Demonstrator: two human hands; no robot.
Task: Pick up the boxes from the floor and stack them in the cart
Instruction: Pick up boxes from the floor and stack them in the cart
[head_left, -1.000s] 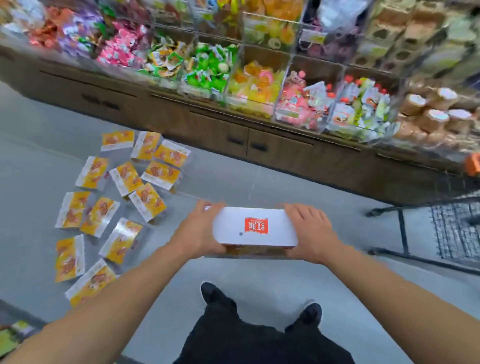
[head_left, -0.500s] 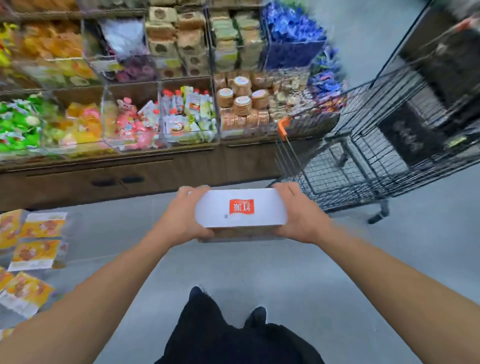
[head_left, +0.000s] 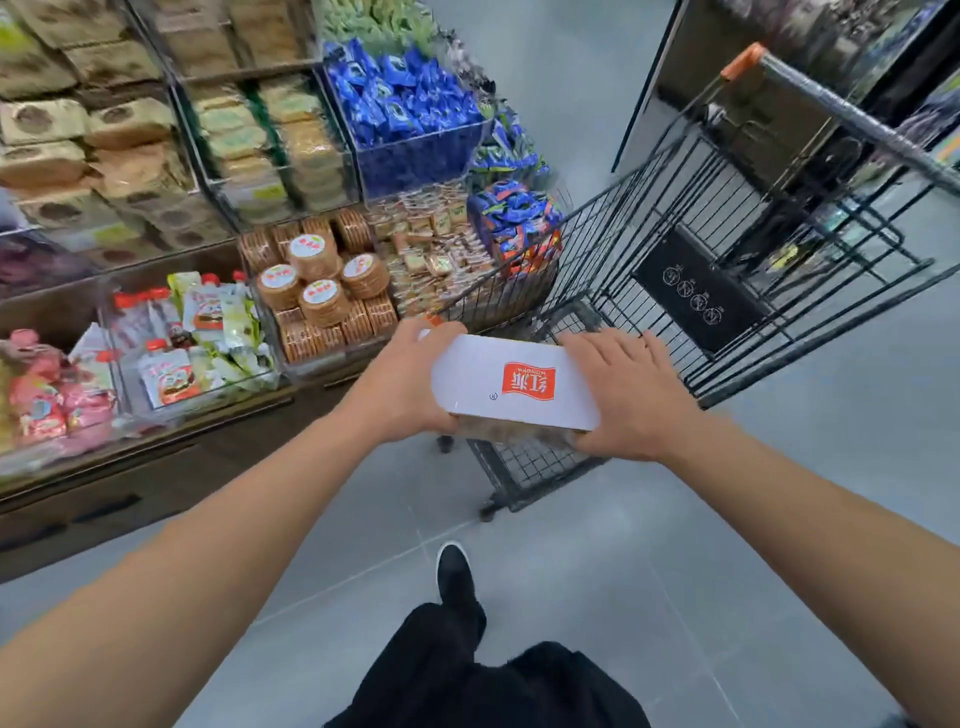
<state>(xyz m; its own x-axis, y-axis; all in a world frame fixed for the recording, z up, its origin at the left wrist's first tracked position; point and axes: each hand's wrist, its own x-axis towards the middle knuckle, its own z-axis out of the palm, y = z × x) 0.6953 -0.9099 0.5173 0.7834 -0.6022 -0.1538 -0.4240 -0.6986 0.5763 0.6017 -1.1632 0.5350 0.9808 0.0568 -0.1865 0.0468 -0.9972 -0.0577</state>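
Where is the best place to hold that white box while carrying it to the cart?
By its two short ends, one hand from each side, as the left hand and right hand do now. The white box is long and flat, so end grips probably keep it level.

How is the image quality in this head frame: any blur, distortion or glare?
Head view: the white box and both hands, left and right, are fairly sharp; the shelves at the upper left and the cart handle smear with motion blur; wide-angle bending at the edges; even lighting, no strong glare.
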